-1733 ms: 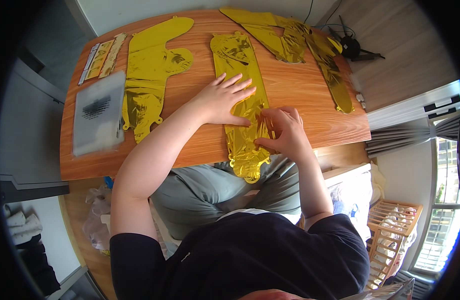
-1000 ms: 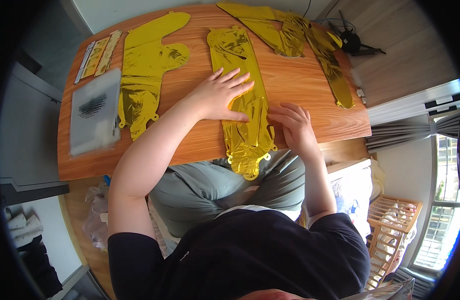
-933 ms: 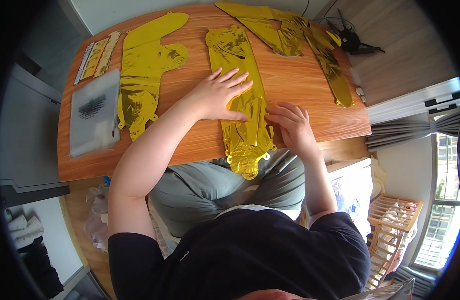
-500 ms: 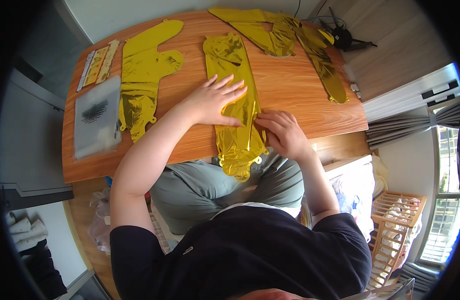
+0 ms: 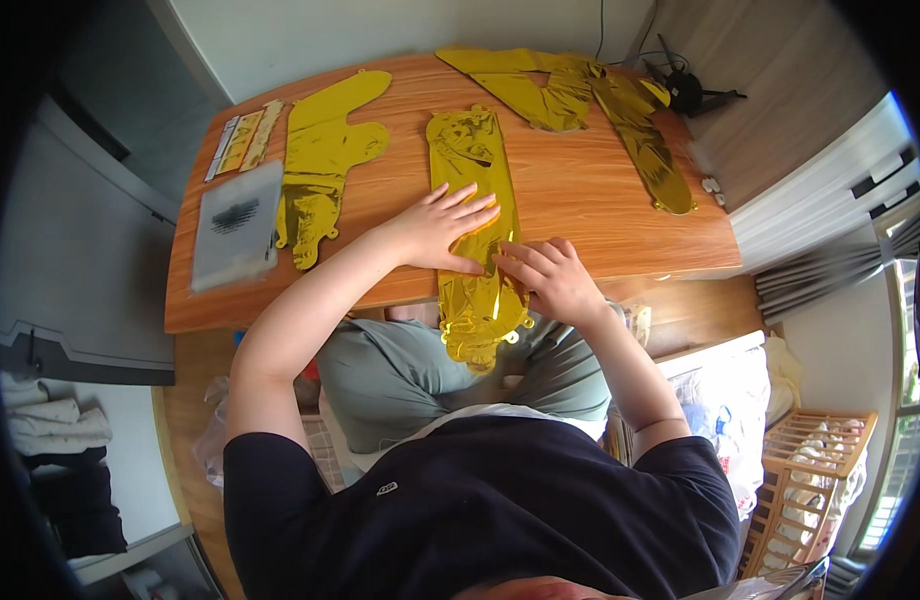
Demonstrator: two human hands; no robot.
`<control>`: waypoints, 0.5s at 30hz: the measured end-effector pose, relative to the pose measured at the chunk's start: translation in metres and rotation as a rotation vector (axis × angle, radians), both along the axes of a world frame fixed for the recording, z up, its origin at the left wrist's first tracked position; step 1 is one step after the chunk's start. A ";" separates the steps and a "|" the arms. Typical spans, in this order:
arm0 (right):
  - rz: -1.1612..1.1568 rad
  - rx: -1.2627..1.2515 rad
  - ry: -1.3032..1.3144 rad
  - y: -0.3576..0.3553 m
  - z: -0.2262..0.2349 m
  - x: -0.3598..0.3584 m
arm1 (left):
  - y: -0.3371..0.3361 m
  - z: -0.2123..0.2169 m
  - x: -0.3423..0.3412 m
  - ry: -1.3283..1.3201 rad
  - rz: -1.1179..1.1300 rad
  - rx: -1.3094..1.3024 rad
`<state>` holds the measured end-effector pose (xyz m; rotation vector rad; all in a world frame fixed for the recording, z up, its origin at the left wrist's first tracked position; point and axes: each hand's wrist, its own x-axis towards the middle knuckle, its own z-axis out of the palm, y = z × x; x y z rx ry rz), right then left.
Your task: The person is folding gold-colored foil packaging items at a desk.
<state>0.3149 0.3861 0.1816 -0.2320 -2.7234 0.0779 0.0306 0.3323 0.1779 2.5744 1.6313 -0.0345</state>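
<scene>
A long, flat gold foil balloon [image 5: 470,165] lies in front of me, its crumpled lower end hanging past the table's near edge over my lap. My left hand [image 5: 442,232] rests flat on its middle with the fingers spread, pressing it to the tabletop. From the right, my right hand [image 5: 552,278] reaches over the balloon's edge. Its bent fingers are slightly apart and their tips touch the foil close to my left thumb; its thumb is mostly hidden. Small tabs stick out along the balloon's lower edge.
On the wooden table [image 5: 620,240], another flat gold foil balloon [image 5: 315,180] lies left, beside a clear plastic sleeve [image 5: 237,225] and some colourful paper strips [image 5: 245,140]. More gold foil [image 5: 540,85] spreads across the far right, near a black stand [image 5: 688,92]. A wooden rack [image 5: 810,470] stands lower right.
My right hand has moved left, from the balloon's right edge onto its surface. My left hand stays pressed flat. The whole view has shifted slightly.
</scene>
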 end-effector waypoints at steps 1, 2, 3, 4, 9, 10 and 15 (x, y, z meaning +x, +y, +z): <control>0.011 0.062 0.001 -0.001 -0.002 -0.001 | -0.002 0.000 0.001 0.001 0.003 0.010; 0.021 0.058 0.007 -0.002 -0.004 -0.001 | -0.003 -0.001 0.002 0.001 0.007 0.019; 0.016 0.064 0.023 -0.002 -0.006 -0.001 | -0.004 -0.001 0.001 0.006 0.017 0.015; 0.010 0.069 0.038 -0.001 -0.008 -0.001 | -0.003 -0.001 0.001 -0.059 0.025 0.002; 0.035 0.047 0.059 0.002 -0.011 -0.001 | -0.002 -0.001 -0.011 -0.568 0.085 0.104; 0.037 0.044 0.060 0.002 -0.010 -0.001 | -0.007 -0.002 -0.014 -0.564 0.091 0.102; 0.035 0.040 0.059 0.000 -0.009 0.007 | -0.051 0.016 -0.015 -0.462 -0.138 0.102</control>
